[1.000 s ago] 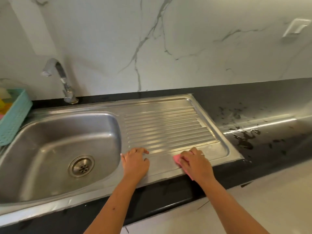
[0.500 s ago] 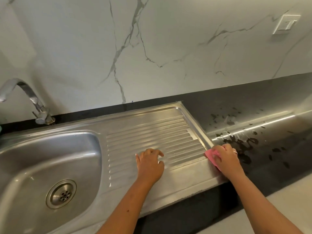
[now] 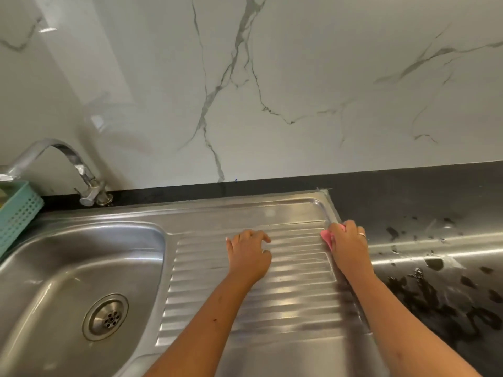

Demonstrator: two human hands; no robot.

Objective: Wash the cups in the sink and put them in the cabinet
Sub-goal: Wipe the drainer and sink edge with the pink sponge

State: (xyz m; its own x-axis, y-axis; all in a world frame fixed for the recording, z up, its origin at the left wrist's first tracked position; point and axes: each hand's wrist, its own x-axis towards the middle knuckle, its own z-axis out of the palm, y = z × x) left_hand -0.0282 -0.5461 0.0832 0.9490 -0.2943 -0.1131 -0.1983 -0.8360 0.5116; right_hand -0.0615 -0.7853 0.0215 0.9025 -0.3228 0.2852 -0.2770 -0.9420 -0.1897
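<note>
The steel sink basin (image 3: 54, 270) holds no cups; only its drain (image 3: 105, 317) shows. My left hand (image 3: 249, 254) rests on the ribbed drainboard (image 3: 285, 303), fingertips bent against the ridges and holding nothing. My right hand (image 3: 349, 248) grips a pink cloth (image 3: 328, 238) and presses it on the drainboard's far right edge, beside the black counter. No cup and no cabinet are in view.
A curved tap (image 3: 81, 170) stands behind the basin. A teal plastic basket (image 3: 16, 213) sits at the left edge. The black counter (image 3: 435, 268) to the right is wet with scattered drops. A white marble wall (image 3: 272, 91) rises behind.
My right hand has carried the pink cloth from the drainboard's front edge to its right edge and then farther back. My left hand moved farther back on the ribs. The view shifted.
</note>
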